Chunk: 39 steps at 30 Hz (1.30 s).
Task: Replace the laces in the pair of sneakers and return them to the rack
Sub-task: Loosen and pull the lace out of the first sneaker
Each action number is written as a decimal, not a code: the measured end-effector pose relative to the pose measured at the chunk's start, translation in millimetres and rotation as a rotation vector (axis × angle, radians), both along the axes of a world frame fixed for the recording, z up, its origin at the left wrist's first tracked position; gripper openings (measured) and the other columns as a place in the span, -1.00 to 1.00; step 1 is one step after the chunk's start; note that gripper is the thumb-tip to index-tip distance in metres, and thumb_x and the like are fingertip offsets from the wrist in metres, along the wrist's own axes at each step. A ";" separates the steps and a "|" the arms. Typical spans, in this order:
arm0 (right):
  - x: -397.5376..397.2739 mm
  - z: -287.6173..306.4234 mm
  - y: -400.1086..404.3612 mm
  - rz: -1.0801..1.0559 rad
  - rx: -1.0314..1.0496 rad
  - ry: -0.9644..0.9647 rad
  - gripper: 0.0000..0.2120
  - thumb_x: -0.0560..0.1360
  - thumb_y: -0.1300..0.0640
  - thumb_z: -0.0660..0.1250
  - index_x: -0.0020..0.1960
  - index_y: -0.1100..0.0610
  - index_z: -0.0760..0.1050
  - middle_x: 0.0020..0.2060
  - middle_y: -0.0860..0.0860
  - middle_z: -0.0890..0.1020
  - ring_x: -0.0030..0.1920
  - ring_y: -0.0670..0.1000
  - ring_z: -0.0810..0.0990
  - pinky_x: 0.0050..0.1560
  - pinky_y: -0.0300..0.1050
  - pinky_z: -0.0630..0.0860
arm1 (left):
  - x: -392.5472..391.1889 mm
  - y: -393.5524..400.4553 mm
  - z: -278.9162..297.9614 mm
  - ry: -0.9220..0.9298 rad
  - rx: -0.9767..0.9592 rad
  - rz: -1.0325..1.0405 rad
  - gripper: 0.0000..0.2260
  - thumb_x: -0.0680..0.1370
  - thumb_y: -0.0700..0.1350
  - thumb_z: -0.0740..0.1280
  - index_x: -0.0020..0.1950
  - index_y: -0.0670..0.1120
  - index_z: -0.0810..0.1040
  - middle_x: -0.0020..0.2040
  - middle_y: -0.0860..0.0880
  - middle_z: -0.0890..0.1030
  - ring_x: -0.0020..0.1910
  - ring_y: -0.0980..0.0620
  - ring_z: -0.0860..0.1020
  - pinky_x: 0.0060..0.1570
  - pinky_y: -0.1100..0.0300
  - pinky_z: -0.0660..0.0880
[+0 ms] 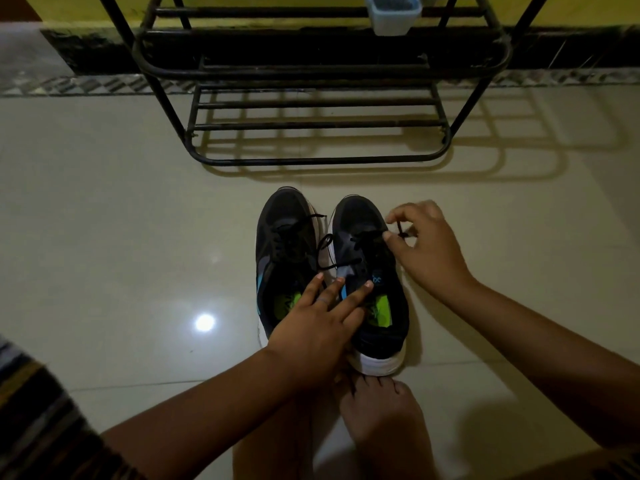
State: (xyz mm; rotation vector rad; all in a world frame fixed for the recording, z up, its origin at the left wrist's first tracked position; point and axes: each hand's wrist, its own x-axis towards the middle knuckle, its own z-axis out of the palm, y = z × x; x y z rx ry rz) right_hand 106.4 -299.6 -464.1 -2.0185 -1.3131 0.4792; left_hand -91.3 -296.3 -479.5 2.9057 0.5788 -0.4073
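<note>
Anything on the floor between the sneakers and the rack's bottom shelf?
Nothing visible. Bare tile floor lies between the sneakers and the rack, and the bottom shelf bars show nothing on them. A pale blue container hangs higher up.

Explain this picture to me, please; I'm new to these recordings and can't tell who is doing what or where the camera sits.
There is no machine here, only a person working with bare hands. The single picture comes from a camera worn on the person's head, looking forward and down, so the arms reach in from the bottom.

On the tiled floor stands a pair of dark sneakers, side by side, toes pointing away. The left hand rests with straight fingers across the openings of the left sneaker and the right sneaker, steadying them. The right hand pinches the end of a black lace beside the right sneaker.

Beyond them stands a black metal shoe rack, with a pale blue container on an upper shelf. A bare foot touches the right sneaker's heel.
</note>
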 end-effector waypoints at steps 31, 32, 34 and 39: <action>9.2 1.8 -11.3 0.354 0.058 -0.685 -0.66 0.43 -0.07 0.22 0.06 0.12 0.53 0.04 0.11 0.51 0.09 0.13 0.45 0.03 0.04 0.39 | -1.8 -0.1 -1.9 -0.003 0.018 -0.014 -0.46 0.58 0.10 0.13 0.50 -0.05 0.08 0.55 -0.06 -0.25 0.52 -0.22 -0.09 0.36 -0.11 -0.37; 3.7 2.9 -9.1 0.460 0.041 -0.780 -0.69 0.39 -0.04 0.25 0.00 0.12 0.56 0.02 0.11 0.53 0.07 0.14 0.47 -0.01 0.03 0.41 | -1.7 0.0 -1.3 -0.002 0.018 -0.016 -0.46 0.59 0.10 0.13 0.50 -0.06 0.08 0.55 -0.06 -0.25 0.52 -0.23 -0.09 0.36 -0.11 -0.37; -5.1 -4.8 -4.5 0.552 -0.062 -0.891 -0.74 0.29 0.06 0.38 -0.06 0.14 0.60 0.02 0.13 0.55 0.06 0.17 0.51 -0.07 0.02 0.45 | -1.2 0.2 -1.4 -0.005 0.019 -0.015 -0.45 0.57 0.10 0.14 0.49 -0.07 0.09 0.55 -0.07 -0.24 0.52 -0.24 -0.09 0.37 -0.12 -0.36; -13.0 -10.8 -2.2 0.445 -0.324 -0.881 -0.70 0.23 0.10 0.51 -0.06 0.10 0.61 -0.02 0.11 0.55 0.02 0.16 0.51 -0.08 0.05 0.42 | -2.6 -0.5 -2.6 0.004 0.022 -0.011 -0.38 0.54 0.14 0.22 0.49 -0.06 0.07 0.55 -0.05 -0.24 0.52 -0.22 -0.09 0.36 -0.11 -0.37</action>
